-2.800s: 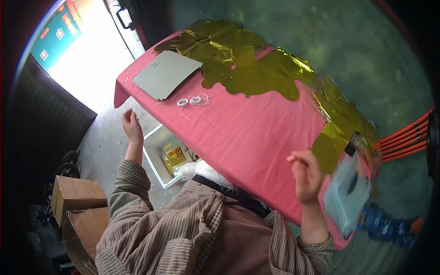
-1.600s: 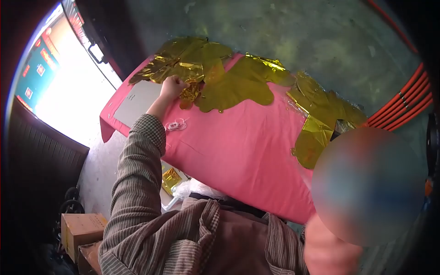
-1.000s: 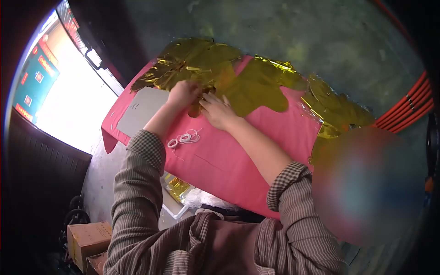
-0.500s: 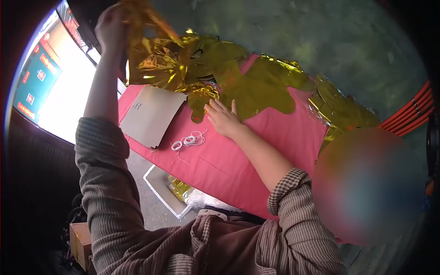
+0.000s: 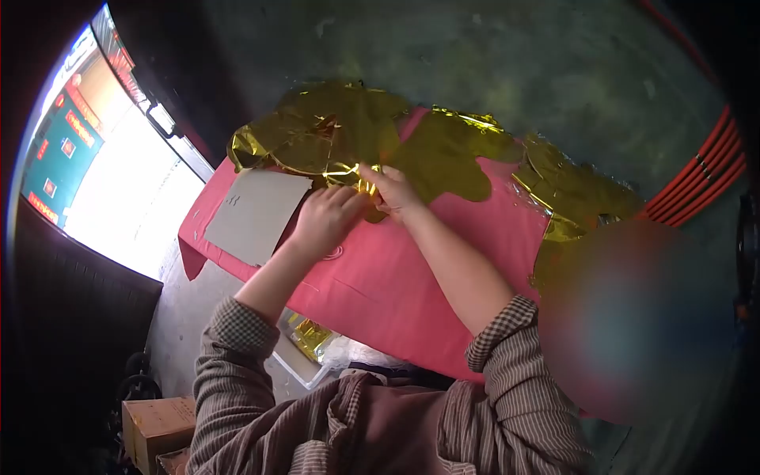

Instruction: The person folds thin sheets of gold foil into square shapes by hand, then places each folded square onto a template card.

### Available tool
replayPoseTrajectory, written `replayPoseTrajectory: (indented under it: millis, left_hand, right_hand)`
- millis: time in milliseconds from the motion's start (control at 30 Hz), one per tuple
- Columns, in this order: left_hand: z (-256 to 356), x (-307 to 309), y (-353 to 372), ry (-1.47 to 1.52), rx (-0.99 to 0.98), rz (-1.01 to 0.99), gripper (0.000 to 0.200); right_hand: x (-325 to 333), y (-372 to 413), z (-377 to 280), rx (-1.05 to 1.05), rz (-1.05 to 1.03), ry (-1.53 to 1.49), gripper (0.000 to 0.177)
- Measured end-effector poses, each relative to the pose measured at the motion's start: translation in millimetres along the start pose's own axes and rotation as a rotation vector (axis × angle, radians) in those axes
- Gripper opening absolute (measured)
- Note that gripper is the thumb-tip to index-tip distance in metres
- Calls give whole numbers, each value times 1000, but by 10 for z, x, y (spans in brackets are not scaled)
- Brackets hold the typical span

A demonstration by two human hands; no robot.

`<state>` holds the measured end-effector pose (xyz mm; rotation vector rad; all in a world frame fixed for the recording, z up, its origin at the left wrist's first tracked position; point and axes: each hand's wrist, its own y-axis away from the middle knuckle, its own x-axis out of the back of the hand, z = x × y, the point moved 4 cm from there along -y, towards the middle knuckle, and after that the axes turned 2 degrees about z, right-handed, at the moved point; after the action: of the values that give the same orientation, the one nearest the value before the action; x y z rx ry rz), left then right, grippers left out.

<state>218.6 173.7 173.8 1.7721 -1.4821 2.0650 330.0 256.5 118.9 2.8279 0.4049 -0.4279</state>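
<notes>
A shiny gold foil sheet (image 5: 340,131) spreads over the far side of a pink-covered table (image 5: 380,277). At the near edge of the foil my left hand (image 5: 326,220) has its fingers curled in, with a gathered bit of foil at the fingertips. Right beside it, my right hand (image 5: 393,192) pinches the same gathered foil between thumb and fingers. A stack of grey cardboard (image 5: 257,218) lies to the left of my left hand. White string (image 5: 336,253) shows only in part by my left wrist, which hides the rest.
More gold foil (image 5: 578,178) hangs at the table's right end, near a person (image 5: 625,332) who is blurred. Below the near edge stands a white-rimmed bin (image 5: 305,372) holding foil and white material. A cardboard box (image 5: 158,423) sits at lower left; orange-red bars (image 5: 697,174) are at right.
My left hand has come down from the upper left to beside my right hand. The raised foil now lies lower on the table. My right hand has gone from flat to pinching.
</notes>
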Motion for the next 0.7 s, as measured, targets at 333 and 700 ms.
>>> replayPoseTrajectory:
  millis: [333, 700]
  left_hand:
    - [-797, -570, 198, 49, 329, -286, 24]
    - [-1669, -1294, 133, 279, 752, -623, 36]
  right_hand:
    - [438, -63, 46, 147, 153, -190, 9]
    - [1268, 1255, -373, 102, 125, 65, 8]
